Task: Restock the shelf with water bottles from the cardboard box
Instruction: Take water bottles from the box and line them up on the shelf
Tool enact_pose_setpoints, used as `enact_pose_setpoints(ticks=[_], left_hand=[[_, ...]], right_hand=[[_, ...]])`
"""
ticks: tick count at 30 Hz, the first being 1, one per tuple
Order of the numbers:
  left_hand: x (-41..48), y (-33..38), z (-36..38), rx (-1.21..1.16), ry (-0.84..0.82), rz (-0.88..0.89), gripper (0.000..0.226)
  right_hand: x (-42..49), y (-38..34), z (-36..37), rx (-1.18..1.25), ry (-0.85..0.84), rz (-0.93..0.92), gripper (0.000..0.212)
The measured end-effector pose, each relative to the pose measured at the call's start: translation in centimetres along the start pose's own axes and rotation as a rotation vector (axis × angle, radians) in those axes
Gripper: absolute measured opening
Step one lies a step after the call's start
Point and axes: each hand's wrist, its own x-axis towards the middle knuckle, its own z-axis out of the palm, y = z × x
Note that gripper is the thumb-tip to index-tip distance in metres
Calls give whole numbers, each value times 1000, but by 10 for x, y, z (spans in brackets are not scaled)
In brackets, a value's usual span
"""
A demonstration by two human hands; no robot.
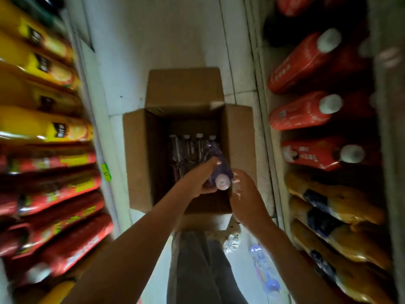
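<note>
An open cardboard box (pixel 140 154) stands on the floor in the aisle below me. Inside it, several water bottles (pixel 188 148) with white caps stand in a row. My left hand (pixel 199 181) is shut on a water bottle (pixel 220 172) with a purple label and pale cap, held over the box with the cap pointing up at me. My right hand (pixel 247 198) hovers just right of that cap with its fingers spread, and holds nothing.
Shelves line both sides of the narrow aisle: yellow and red packets (pixel 43 128) on the left, red bottles (pixel 306 110) and orange bottles (pixel 333 207) on the right. Loose water bottles (pixel 263 266) lie on the pale floor by my legs.
</note>
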Motion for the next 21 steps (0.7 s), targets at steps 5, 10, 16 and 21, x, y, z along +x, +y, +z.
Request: enact_pose_setpoints(ticks=[5,10,16,21], left_hand=[[-202,39,-20,93,-195,196,60],[-382,99,0,621,-114,460,60],[-564,142,21,588,-295,1132,53],[-636,143,59,1087,-540,1197,65]], right_hand=[[-98,-99,-56,-51,-27,-307,97],[-204,-204,-147,283,137,-624,71],[-333,-279,-230,517,466,-554,37],[-429,-316,-280,522,499,-757,65]])
